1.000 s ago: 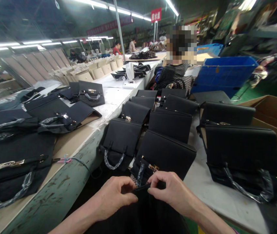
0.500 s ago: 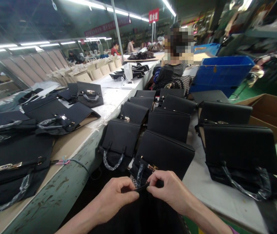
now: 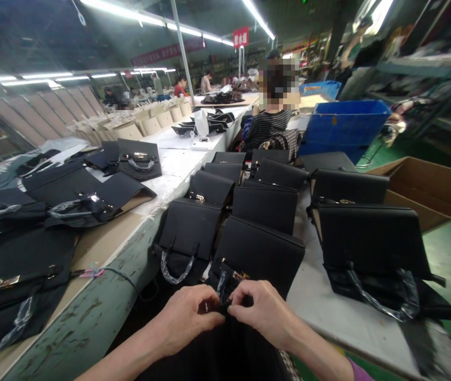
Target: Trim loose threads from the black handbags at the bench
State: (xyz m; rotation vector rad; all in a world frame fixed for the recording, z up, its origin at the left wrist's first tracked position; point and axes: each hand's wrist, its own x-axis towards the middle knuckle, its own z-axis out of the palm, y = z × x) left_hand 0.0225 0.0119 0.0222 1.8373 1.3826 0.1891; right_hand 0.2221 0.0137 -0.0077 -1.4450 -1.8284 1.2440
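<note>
My left hand [image 3: 186,317] and my right hand [image 3: 259,312] meet at the bottom centre, both pinched on the top edge of a black bag piece [image 3: 225,344] that lies in my lap. The fingertips of the two hands almost touch. Just beyond them stands a black handbag [image 3: 261,254] with a gold clasp and a plastic-wrapped handle.
Rows of black handbags [image 3: 368,238] fill the white table on the right and the worn green-edged bench [image 3: 90,312] on the left. A person in a striped top [image 3: 269,124] sits ahead. A blue bin [image 3: 344,124] and a cardboard box [image 3: 427,188] stand at the right.
My hands have drawn closer together on the black piece. The view has shifted a little to the right, so everything sits further left in the picture.
</note>
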